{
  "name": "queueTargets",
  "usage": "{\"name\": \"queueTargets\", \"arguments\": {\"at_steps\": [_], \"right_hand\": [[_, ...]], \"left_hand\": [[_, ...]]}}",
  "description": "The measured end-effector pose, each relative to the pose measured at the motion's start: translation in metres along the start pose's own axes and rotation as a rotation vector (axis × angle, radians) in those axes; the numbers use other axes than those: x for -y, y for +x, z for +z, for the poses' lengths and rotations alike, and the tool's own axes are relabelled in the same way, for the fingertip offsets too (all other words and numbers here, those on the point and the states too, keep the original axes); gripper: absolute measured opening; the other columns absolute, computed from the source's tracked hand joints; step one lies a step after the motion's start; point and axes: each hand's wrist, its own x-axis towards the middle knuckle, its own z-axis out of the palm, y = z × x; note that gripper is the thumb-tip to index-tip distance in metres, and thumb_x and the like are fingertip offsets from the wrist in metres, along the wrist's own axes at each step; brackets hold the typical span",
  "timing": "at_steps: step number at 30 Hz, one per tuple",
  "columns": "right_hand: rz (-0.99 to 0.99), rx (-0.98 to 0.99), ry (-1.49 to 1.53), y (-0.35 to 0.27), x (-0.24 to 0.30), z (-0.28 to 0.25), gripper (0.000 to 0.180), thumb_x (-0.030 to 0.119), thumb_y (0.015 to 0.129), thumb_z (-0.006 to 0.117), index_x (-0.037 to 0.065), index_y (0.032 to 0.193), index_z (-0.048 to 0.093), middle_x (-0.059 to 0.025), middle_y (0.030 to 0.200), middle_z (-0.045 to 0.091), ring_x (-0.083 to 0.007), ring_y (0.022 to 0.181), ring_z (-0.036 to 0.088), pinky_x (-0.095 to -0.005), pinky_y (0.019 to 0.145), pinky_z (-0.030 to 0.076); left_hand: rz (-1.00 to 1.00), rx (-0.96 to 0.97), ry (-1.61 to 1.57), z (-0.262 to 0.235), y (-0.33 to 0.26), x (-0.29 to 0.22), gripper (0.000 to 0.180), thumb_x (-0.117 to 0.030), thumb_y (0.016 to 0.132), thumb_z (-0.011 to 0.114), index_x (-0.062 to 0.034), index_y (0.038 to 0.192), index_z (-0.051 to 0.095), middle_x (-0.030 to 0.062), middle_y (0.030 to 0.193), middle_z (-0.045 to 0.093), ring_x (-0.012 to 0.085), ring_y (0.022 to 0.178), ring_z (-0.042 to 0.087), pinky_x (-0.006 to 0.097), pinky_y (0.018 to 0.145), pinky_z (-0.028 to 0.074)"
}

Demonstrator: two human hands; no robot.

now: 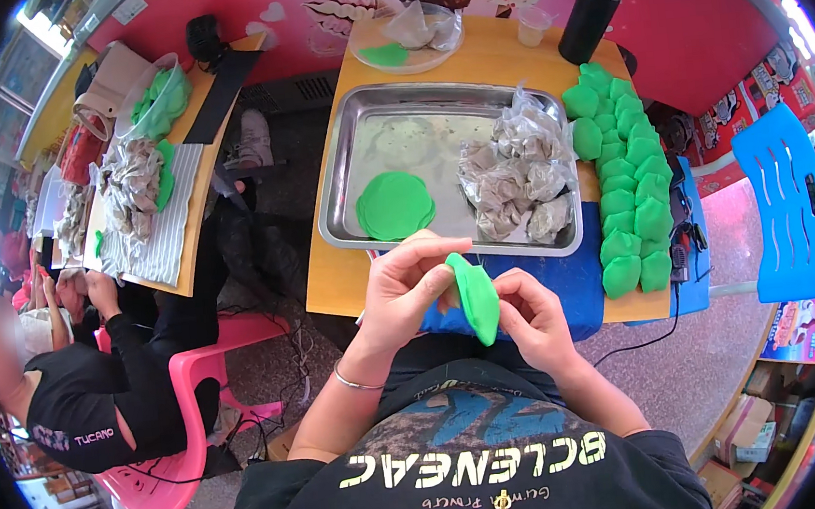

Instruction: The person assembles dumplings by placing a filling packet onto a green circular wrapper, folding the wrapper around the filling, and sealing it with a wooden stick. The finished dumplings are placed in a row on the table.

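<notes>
Between my hands, in front of the tray, is a folded green round sheet, bent over like a pouch. My left hand pinches its upper left side between thumb and fingers. On the opposite edge, the closed fingers of my right hand grip it. What lies inside the fold is hidden. A stack of flat green round sheets sits at the left front of the metal tray. Several clear bags with greyish contents fill the tray's right side.
Rows of folded green pieces line the table's right edge. Behind the tray stand a clear plastic bowl, a small cup and a black tumbler. A blue chair is at right; a seated person works at left.
</notes>
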Motion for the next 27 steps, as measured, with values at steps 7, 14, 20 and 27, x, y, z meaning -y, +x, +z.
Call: {"name": "queueTargets", "arguments": {"at_steps": [7,14,20,27], "right_hand": [[-0.144,-0.048,-0.032,0.003,0.002,0.003,0.007,-0.002,0.084,0.052,-0.002,0.091,0.053,-0.0035,0.082,0.048,-0.005,0.062,0.046,-0.0172,0.053,0.036],[-0.077,-0.103,0.097,0.002,0.001,0.002,0.021,-0.003,0.085,0.052,0.0,0.105,0.049,-0.0016,0.083,0.052,-0.0026,0.064,0.047,-0.0164,0.053,0.037],[-0.067,-0.102,0.039,0.007,0.006,0.001,0.024,-0.004,0.084,0.052,0.001,0.108,0.048,-0.0011,0.082,0.055,-0.0013,0.062,0.046,-0.0163,0.051,0.036],[0.03,0.012,0.339,0.007,-0.004,-0.01,0.018,0.002,0.086,0.052,0.003,0.104,0.051,-0.0017,0.078,0.055,-0.0021,0.055,0.043,-0.0165,0.046,0.032]], "left_hand": [[0.052,-0.032,0.061,0.0,0.002,0.007,0.007,0.0,0.083,0.056,0.0045,0.088,0.059,0.0054,0.074,0.051,0.009,0.051,0.051,0.019,0.042,0.04],[0.147,-0.003,-0.014,0.001,0.006,0.016,0.005,-0.002,0.082,0.058,-0.0015,0.079,0.054,0.0054,0.079,0.053,0.0139,0.074,0.051,0.026,0.067,0.043],[0.124,0.005,-0.035,0.007,0.009,0.012,0.009,-0.001,0.081,0.06,-0.0036,0.078,0.052,0.0042,0.079,0.053,0.0138,0.077,0.051,0.026,0.07,0.042],[0.069,-0.071,-0.076,0.015,0.011,0.01,0.006,-0.003,0.082,0.059,-0.0025,0.082,0.052,0.0033,0.079,0.051,0.0098,0.075,0.048,0.023,0.068,0.039]]}}
